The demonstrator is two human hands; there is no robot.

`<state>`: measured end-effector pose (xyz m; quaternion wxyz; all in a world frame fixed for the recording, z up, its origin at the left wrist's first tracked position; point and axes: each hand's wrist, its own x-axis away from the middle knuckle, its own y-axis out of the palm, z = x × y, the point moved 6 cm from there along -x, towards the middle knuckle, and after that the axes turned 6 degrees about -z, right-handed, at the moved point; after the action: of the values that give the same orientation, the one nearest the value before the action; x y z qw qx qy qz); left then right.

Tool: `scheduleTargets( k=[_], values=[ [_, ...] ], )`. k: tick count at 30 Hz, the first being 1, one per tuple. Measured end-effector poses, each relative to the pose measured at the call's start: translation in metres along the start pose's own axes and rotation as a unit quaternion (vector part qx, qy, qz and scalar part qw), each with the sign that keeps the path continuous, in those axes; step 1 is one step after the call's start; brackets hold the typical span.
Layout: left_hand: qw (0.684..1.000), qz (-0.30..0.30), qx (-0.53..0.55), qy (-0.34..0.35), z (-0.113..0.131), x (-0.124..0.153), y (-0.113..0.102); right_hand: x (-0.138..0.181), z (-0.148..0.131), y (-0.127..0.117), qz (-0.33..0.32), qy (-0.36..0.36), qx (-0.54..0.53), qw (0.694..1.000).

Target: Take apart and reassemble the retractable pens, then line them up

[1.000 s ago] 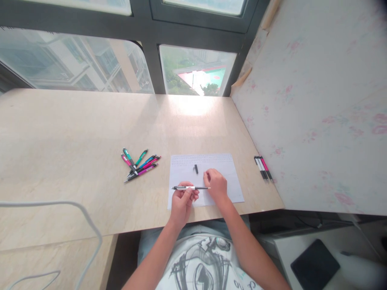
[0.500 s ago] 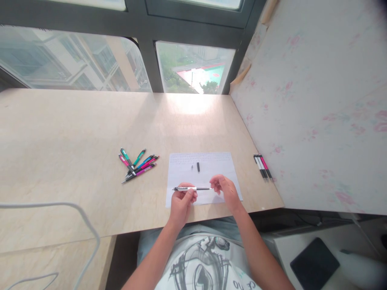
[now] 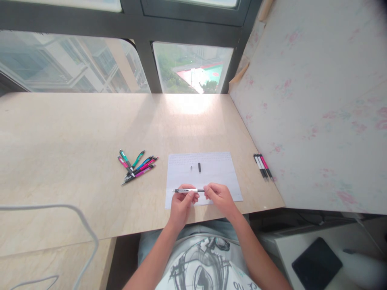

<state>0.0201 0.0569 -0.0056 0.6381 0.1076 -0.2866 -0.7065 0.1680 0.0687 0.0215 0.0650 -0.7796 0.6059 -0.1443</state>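
My left hand (image 3: 182, 203) is closed around a white and black pen (image 3: 189, 190), held level above a sheet of paper (image 3: 208, 171). At the pen's right end, my right hand (image 3: 219, 196) pinches the thin dark part with thumb and fingers; its tip is hidden by them. On the paper beyond my hands lie a black pen grip (image 3: 199, 167) and, just left of it, a tiny metal pen tip (image 3: 191, 167). Faint handwriting runs along the paper's far edge.
Several coloured pens (image 3: 137, 167) lie in a loose pile left of the paper. Three pens (image 3: 263, 166) lie side by side by the papered wall (image 3: 317, 121). A white cable (image 3: 75, 209) crosses the table's left front. Windows stand behind the table (image 3: 90, 129).
My right hand has moved left onto the pen's thin end and closed on it; before, it was apart with its fingers curled loosely. My left hand keeps its hold.
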Motion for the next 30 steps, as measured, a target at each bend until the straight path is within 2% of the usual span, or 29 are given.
scheduleTargets(
  k=[11,14,17,20,26,30],
  values=[
    [1.000,0.012,0.011,-0.002,-0.003,-0.001,-0.002,0.000,0.005,-0.005,-0.006,0.004,0.007,1.000],
    [1.000,0.015,-0.001,-0.003,-0.001,-0.001,-0.001,-0.008,0.007,-0.011,0.020,0.013,0.005,1.000],
    [1.000,0.019,0.001,0.006,0.001,0.000,-0.002,-0.025,0.006,-0.020,0.087,0.045,0.124,0.987],
    [0.999,0.024,0.012,0.021,0.003,0.000,-0.004,-0.046,-0.001,-0.024,0.124,0.059,0.272,0.952],
    [0.998,0.034,0.039,0.037,0.003,0.000,-0.007,-0.070,-0.001,-0.025,0.089,0.033,0.256,0.962],
    [0.998,0.032,0.041,0.026,0.002,-0.001,-0.007,-0.071,0.001,-0.016,0.103,0.078,0.371,0.919]
  ],
)
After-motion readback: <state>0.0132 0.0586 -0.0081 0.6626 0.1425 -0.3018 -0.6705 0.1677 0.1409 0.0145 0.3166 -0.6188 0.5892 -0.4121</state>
